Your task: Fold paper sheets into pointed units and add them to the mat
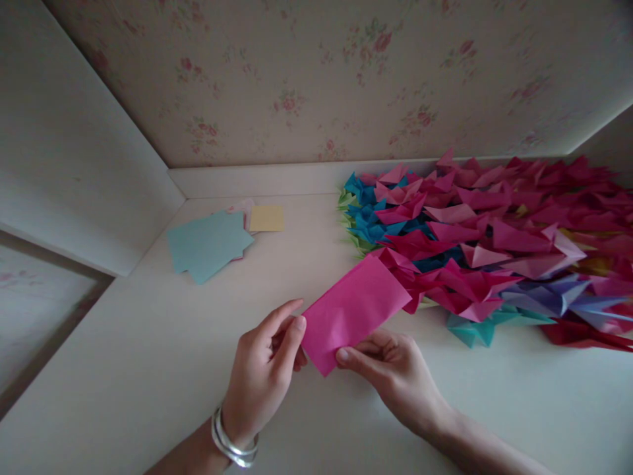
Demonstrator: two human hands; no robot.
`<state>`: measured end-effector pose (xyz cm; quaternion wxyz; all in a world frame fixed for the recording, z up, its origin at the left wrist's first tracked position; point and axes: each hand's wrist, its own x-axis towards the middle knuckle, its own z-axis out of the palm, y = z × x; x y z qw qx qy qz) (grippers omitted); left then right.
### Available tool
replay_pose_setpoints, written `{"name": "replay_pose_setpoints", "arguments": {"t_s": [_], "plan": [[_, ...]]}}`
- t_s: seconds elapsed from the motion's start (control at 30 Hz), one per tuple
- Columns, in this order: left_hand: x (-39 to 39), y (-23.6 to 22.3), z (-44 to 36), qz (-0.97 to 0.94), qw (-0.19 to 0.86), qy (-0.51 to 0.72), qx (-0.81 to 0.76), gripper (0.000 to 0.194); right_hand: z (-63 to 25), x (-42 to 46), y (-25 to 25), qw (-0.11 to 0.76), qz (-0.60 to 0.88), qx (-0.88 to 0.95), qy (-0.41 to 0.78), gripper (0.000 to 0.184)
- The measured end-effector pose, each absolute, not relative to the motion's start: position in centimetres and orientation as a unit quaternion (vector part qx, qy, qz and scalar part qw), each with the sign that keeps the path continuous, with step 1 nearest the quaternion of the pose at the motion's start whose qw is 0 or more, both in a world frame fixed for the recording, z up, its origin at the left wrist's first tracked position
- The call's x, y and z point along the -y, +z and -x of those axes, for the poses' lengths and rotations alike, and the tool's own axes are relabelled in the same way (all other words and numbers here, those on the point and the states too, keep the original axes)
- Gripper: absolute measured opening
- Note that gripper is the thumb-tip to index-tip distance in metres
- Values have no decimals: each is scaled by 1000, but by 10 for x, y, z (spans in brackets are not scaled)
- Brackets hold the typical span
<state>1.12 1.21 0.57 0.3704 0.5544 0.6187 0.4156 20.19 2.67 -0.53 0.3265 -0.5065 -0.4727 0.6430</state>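
A bright pink sheet of origami paper (353,310), folded into a rectangle, is held tilted above the white tabletop. My left hand (267,363) pinches its left corner between thumb and fingers; silver bangles circle that wrist. Along the lower edge, my right hand (390,373) grips the paper with the thumb on top and the fingers behind it. The far right end of the paper overlaps the edge of a large heap of folded paper cranes (484,224) in pink, blue, green, purple and red.
At the back left lie light blue paper sheets (208,241) in a loose stack, beside a small yellow paper square (268,218). A floral-papered wall (306,86) rises behind the white table (148,356). A white panel (74,132) stands on the left.
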Motion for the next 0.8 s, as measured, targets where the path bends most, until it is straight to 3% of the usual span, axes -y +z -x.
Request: {"name": "replay_pose_setpoints", "arguments": {"t_s": [0.3,0.47,0.8], "plan": [[-14,8,-11,-666,269,372,-588,24,-201,-26,-9,301,482,460,682,34],[-12,11,-14,-634,302,366,-610,27,-199,-24,-7,274,411,472,730,32],[-7,9,-17,-562,377,401,-618,26,-198,-23,-5,297,436,486,697,29]]}}
